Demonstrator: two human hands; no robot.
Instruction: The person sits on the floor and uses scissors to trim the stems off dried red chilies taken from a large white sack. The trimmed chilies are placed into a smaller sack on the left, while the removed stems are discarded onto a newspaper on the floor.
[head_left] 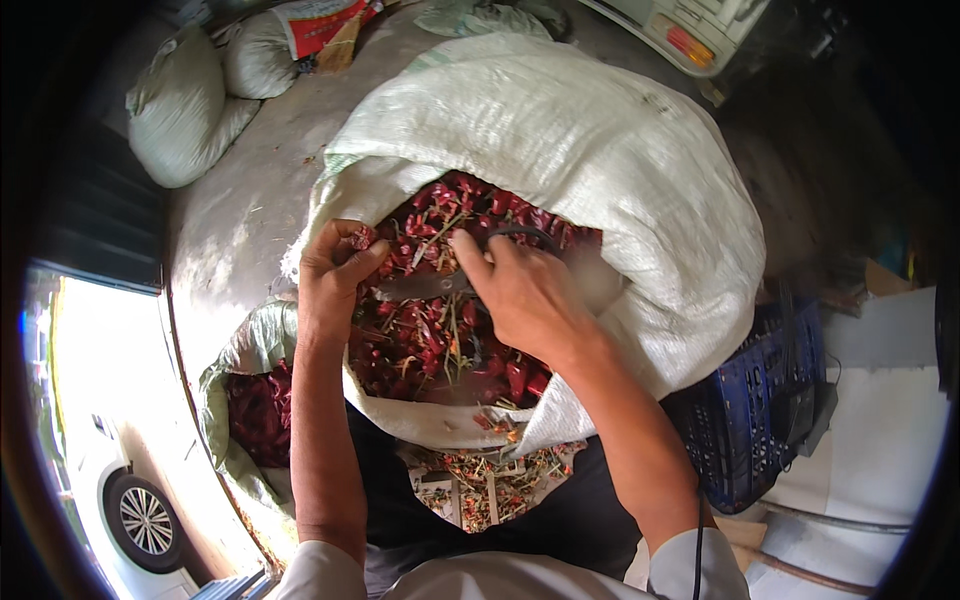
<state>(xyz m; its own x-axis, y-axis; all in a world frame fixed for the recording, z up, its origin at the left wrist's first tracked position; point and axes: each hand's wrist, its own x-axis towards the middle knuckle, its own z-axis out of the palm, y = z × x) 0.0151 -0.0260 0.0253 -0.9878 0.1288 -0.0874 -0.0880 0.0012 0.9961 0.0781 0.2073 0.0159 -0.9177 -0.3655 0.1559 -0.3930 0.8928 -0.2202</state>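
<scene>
A large white woven sack lies open before me, holding dried red chillies mixed with pale stems. My left hand, at the sack's left side, pinches a small red chilli piece. My right hand grips scissors with dark handles, their metal blades pointing left over the chillies toward my left hand.
A smaller sack of red chillies stands at lower left; stems litter the ground below. Stuffed sacks lie at upper left, a blue plastic crate at right, a white appliance at top. A white car shows at far left.
</scene>
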